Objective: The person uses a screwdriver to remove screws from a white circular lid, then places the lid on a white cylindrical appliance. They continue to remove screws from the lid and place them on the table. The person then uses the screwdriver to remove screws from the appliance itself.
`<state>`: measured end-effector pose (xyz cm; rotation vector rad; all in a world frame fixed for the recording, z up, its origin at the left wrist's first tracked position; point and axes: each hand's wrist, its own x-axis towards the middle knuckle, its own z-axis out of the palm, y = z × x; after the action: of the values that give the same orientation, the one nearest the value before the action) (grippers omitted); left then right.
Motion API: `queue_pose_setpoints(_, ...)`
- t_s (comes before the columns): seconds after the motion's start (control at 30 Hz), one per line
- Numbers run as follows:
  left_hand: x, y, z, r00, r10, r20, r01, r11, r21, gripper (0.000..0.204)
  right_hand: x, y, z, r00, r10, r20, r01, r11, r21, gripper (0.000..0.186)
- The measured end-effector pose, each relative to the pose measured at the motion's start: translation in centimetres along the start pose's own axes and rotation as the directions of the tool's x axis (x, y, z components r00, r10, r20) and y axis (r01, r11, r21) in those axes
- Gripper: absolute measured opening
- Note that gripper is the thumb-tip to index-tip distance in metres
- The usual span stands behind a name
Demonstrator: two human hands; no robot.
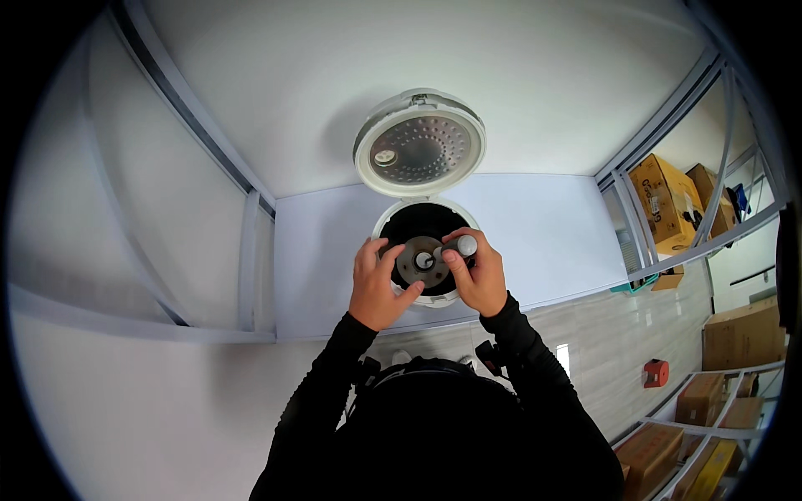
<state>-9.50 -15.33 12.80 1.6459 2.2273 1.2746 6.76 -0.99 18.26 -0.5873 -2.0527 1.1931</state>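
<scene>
A white rice cooker (pixel 459 206) stands on the white table with its lid (pixel 426 150) tipped up. Inside its dark cavity sits a round grey heating plate (pixel 409 265) with a lighter centre. My left hand (pixel 376 284) reaches over the near left rim, its fingers apart and curved at the plate's edge; whether they touch the plate I cannot tell. In my closed right hand (pixel 480 271) is a screwdriver (pixel 465 245) with a dark handle and a grey round end. It is tilted, its thin shaft pointing toward the middle of the plate.
The white tabletop (pixel 535 225) meets a pale wall behind the cooker. Metal frame posts (pixel 251 259) rise at either side. To the right, cardboard boxes (pixel 666 200) sit beyond the frame, and a red stool (pixel 656 373) stands on the floor near shelves of boxes.
</scene>
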Motion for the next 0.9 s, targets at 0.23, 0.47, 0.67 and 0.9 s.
queue_pose_setpoints(0.23,0.0,-0.1,0.0,1.000,0.016,0.002,-0.016,1.000,0.016,0.062,0.0,0.5,0.7,0.999,0.024,-0.046,-0.026,0.999,-0.029,0.028)
queue_pose_setpoints(0.47,-0.2,0.0,0.0,1.000,0.010,-0.010,-0.010,1.000,0.022,0.057,0.3,0.1,0.8,0.995,-0.034,-0.091,0.034,0.999,-0.010,0.032)
queue_pose_setpoints(0.67,-0.3,-0.1,0.1,1.000,0.025,-0.006,-0.025,0.998,0.053,0.048,-0.1,-0.2,0.7,1.000,0.001,-0.024,-0.003,0.994,-0.109,0.029)
queue_pose_setpoints(0.9,-0.1,0.5,-0.3,0.999,0.039,0.014,-0.040,0.990,0.135,0.042,-0.5,0.1,-1.1,0.995,-0.054,-0.080,0.053,0.999,-0.006,0.032)
